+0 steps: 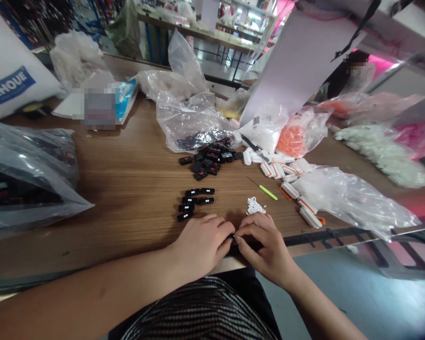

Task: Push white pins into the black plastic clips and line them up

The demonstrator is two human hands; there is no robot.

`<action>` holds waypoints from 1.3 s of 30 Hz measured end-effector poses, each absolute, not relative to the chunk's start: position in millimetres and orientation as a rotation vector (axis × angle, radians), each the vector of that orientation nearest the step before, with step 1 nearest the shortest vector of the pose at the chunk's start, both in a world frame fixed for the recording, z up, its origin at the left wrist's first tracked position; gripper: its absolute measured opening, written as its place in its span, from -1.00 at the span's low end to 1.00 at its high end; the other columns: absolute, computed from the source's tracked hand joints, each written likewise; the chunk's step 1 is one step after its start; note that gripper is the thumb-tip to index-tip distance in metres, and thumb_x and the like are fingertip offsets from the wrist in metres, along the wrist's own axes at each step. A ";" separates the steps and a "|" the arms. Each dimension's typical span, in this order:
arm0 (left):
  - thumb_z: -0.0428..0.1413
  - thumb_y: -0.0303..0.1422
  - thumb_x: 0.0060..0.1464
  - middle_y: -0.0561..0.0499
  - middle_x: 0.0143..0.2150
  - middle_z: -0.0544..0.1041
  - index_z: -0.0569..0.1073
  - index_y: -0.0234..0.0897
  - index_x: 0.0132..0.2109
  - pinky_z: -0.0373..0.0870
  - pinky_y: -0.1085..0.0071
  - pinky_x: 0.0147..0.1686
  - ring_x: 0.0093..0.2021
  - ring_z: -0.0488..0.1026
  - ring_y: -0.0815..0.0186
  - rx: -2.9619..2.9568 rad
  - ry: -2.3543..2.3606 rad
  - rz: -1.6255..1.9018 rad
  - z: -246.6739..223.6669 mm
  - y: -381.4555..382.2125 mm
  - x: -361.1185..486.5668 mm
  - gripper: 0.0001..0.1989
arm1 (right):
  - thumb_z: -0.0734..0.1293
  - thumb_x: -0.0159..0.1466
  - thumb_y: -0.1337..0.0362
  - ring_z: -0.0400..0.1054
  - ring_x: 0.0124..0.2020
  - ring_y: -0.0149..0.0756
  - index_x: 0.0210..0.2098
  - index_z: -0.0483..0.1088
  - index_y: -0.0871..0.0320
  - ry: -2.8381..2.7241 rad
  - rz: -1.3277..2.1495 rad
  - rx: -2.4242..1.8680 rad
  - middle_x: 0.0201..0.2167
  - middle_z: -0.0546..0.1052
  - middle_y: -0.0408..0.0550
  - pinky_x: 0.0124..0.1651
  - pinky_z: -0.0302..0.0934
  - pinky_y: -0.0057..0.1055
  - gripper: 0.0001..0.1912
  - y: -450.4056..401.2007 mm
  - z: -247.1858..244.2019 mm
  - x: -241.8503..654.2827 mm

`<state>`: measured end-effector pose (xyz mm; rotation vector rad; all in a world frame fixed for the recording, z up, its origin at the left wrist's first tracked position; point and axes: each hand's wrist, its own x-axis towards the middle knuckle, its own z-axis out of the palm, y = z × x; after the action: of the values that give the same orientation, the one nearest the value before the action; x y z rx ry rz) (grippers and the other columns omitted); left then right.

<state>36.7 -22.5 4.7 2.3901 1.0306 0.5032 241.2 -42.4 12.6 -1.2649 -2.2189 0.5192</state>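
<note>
My left hand (pixel 200 245) and my right hand (pixel 265 245) meet at the table's front edge, their fingertips pinching a small black plastic part (pixel 232 235) that they mostly hide. Just left of my hands lie two short columns of black plastic clips (pixel 195 202) with white and red marks. Farther back is a loose heap of similar black clips (pixel 208 160). A small pile of white plastic bits (pixel 253 206) lies just above my right hand, and a green-handled needle tool (pixel 268 192) lies beyond it.
The wooden table (pixel 127 189) holds a large bag of dark parts (pixel 24 174) at left. Clear bags (pixel 187 123) and white-and-orange pieces (pixel 290 189) crowd the back and right. A person (pixel 343 78) stands beyond a white sheet (pixel 297 61). More tables stand behind.
</note>
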 end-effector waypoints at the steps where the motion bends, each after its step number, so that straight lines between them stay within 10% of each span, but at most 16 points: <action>1: 0.09 -0.42 0.25 -0.01 -0.23 0.54 0.48 -0.26 -0.17 0.46 0.19 -0.17 -0.16 0.48 0.15 2.393 1.028 0.506 4.6 -22.5 36.7 -0.93 | 0.33 0.28 0.35 0.35 -0.24 -0.22 -0.30 0.47 0.06 -2.252 0.478 -1.258 -0.30 0.50 -0.08 -0.10 0.15 -0.18 -0.92 -42.3 15.0 240.4; 39: 0.13 -0.44 0.21 0.01 -0.24 0.56 0.48 -0.25 -0.17 0.51 0.15 -0.18 -0.19 0.50 0.17 2.328 1.041 0.603 -1.5 -21.5 38.5 -0.95 | 0.28 0.35 0.14 0.47 -0.20 -0.18 -0.27 0.58 0.08 -2.127 0.221 -1.708 -0.24 0.61 -0.02 -0.07 0.27 -0.25 -0.74 4.2 4.1 331.2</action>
<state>38.5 -21.5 -1.5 2.3277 1.0412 0.6032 331.2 4.2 4.1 -1.7075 -2.1272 0.2213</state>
